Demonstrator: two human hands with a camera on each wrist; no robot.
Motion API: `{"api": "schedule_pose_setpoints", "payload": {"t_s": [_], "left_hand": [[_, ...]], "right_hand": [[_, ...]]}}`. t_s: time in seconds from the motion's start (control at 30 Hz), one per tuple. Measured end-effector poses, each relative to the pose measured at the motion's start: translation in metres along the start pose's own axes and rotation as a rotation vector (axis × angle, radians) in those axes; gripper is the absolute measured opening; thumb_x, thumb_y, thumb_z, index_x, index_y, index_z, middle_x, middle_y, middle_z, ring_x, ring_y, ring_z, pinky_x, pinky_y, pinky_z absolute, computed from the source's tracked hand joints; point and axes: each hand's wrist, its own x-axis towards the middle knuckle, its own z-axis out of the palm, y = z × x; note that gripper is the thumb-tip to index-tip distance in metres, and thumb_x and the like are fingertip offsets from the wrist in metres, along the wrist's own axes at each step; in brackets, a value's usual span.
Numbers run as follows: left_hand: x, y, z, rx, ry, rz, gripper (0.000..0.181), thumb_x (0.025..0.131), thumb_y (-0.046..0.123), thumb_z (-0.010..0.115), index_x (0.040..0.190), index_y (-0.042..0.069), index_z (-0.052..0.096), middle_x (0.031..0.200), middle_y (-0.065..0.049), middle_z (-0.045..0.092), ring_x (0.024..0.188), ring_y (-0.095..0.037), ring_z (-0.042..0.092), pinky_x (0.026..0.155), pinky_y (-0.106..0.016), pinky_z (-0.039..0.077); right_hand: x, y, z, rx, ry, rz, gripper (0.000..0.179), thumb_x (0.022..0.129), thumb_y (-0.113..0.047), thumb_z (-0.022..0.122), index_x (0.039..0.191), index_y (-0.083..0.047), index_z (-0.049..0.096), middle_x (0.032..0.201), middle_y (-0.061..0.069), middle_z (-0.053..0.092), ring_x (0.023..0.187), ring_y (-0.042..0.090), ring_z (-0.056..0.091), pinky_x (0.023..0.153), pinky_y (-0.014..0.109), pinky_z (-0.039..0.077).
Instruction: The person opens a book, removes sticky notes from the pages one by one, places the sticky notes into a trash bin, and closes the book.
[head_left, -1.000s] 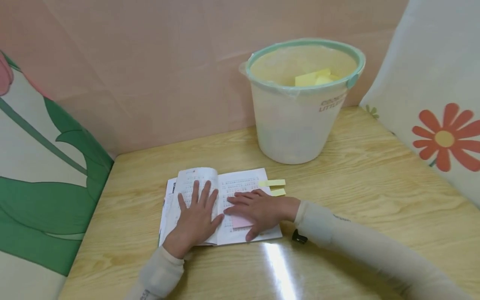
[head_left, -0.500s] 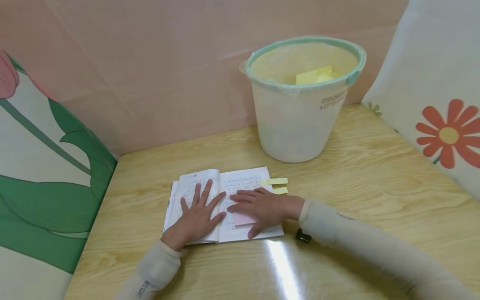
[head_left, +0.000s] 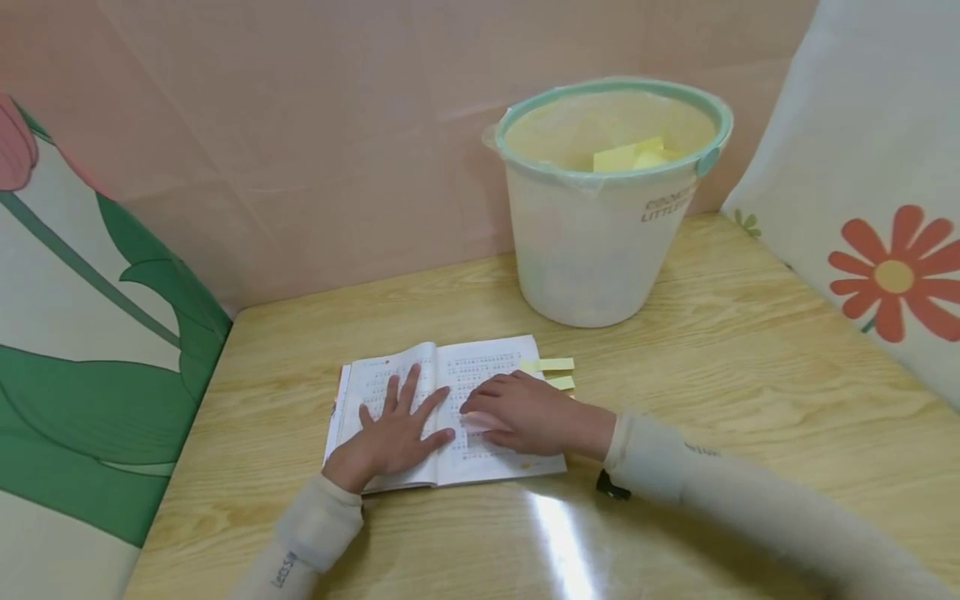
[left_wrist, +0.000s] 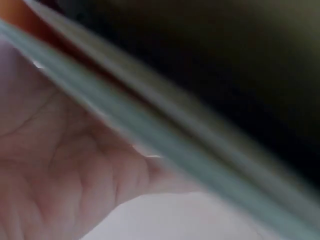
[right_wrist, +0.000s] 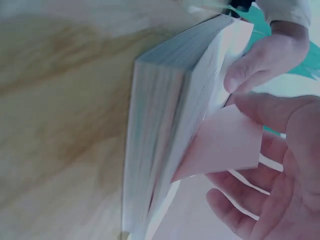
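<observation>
An open book [head_left: 498, 473] with printed pages lies on the wooden table. My left hand [head_left: 393, 437] rests on its left page, fingers spread. Over the right page, my right hand [head_left: 532, 412] pinches a pink sticky note [right_wrist: 222, 142] between thumb and fingers. The right wrist view shows the note standing up off the page, its lower edge still at the paper. Two yellow sticky tabs [head_left: 557, 364] jut from the book's right edge. In the left wrist view, the blurred book edge [left_wrist: 150, 135] hides part of the left hand.
A pale bucket [head_left: 592, 242] with a mint rim and clear liner stands behind the book, to the right. Yellow paper pieces [head_left: 630, 155] show inside it. A pink backdrop [head_left: 300, 167] rises behind the table, with flower-printed cloths at both sides.
The right hand's fingers have drawn in from lying spread on the page and now pinch the pink note, lifting it. The left hand's fingers shifted slightly, staying on the left page.
</observation>
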Motion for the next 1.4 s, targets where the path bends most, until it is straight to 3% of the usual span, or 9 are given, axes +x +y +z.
{"api": "schedule_pose_setpoints", "payload": {"t_s": [0.23, 0.53, 0.8, 0.97, 1.4], "left_hand": [[-0.002, 0.004, -0.002, -0.009, -0.023, -0.029, 0.066, 0.099, 0.063, 0.041, 0.158, 0.040, 0.020, 0.167, -0.003, -0.023, 0.154, -0.041, -0.014, 0.107, -0.083, 0.003], [0.000, 0.006, -0.001, 0.012, -0.025, -0.059, 0.065, 0.099, 0.062, 0.041, 0.158, 0.042, 0.019, 0.167, -0.003, -0.023, 0.154, -0.040, -0.014, 0.107, -0.082, 0.003], [0.000, 0.007, -0.001, 0.024, -0.030, -0.060, 0.066, 0.100, 0.062, 0.040, 0.158, 0.041, 0.018, 0.167, -0.003, -0.023, 0.154, -0.041, -0.014, 0.107, -0.083, 0.004], [-0.001, 0.007, -0.002, 0.031, -0.032, -0.064, 0.066, 0.099, 0.062, 0.040, 0.158, 0.041, 0.019, 0.167, -0.004, -0.022, 0.154, -0.041, -0.013, 0.107, -0.083, 0.005], [-0.003, 0.010, -0.002, 0.036, -0.008, -0.083, 0.067, 0.098, 0.062, 0.043, 0.158, 0.041, 0.021, 0.167, -0.004, -0.020, 0.154, -0.041, -0.013, 0.107, -0.082, 0.005]], "right_hand": [[0.001, -0.009, -0.003, -0.083, 0.093, 0.041, 0.028, 0.093, -0.028, 0.069, 0.120, -0.018, 0.068, 0.115, -0.001, 0.070, 0.110, 0.022, 0.065, 0.100, 0.041, 0.051], [0.002, -0.012, -0.008, -0.081, 0.128, 0.066, 0.018, 0.091, -0.025, 0.071, 0.108, -0.020, 0.073, 0.103, -0.004, 0.073, 0.097, 0.018, 0.068, 0.089, 0.038, 0.055], [0.002, -0.012, -0.012, -0.067, 0.163, 0.087, 0.004, 0.090, -0.022, 0.073, 0.088, -0.019, 0.071, 0.080, -0.007, 0.070, 0.065, 0.006, 0.056, 0.063, 0.026, 0.049], [0.002, -0.012, -0.013, -0.051, 0.143, 0.112, 0.006, 0.090, -0.025, 0.072, 0.087, -0.020, 0.071, 0.075, -0.010, 0.065, 0.062, 0.005, 0.050, 0.058, 0.022, 0.043], [0.000, -0.007, -0.016, -0.033, 0.133, 0.164, 0.005, 0.092, -0.027, 0.071, 0.092, -0.023, 0.072, 0.079, -0.012, 0.068, 0.066, 0.002, 0.055, 0.062, 0.023, 0.049]]}}
